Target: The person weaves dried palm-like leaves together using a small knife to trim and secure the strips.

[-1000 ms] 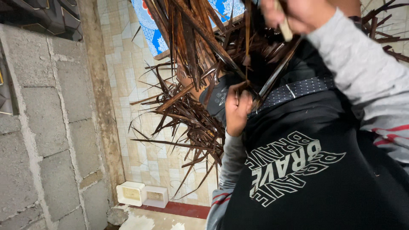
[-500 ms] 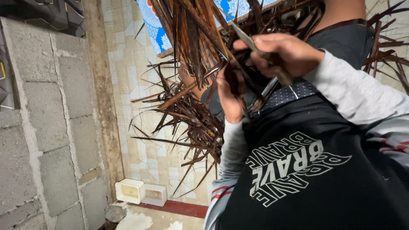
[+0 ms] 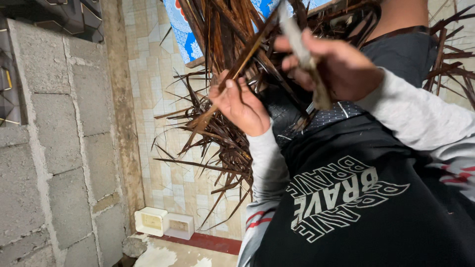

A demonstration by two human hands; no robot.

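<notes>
A bundle of dry brown palm leaves [image 3: 222, 133] lies across my lap and fans out to the left. My left hand [image 3: 241, 106] pinches one long leaf strip [image 3: 237, 74] that slants up to the right. Just to its right, my right hand [image 3: 341, 66] is closed on a pale, motion-blurred knife-like tool [image 3: 303, 47], held close to the strip's upper part. I wear a black shirt [image 3: 356, 207] with white print and grey sleeves.
A grey concrete block wall [image 3: 54, 148] fills the left side. Behind the leaves are pale patterned tiles [image 3: 148, 79], with two white rectangular containers [image 3: 163, 223] low down by a red strip. A blue patterned cloth [image 3: 180, 34] shows at the top.
My right hand came down with the tool to meet my left hand at the leaves, then drew away to the right. The left hand shifted left and now holds a single strip.
</notes>
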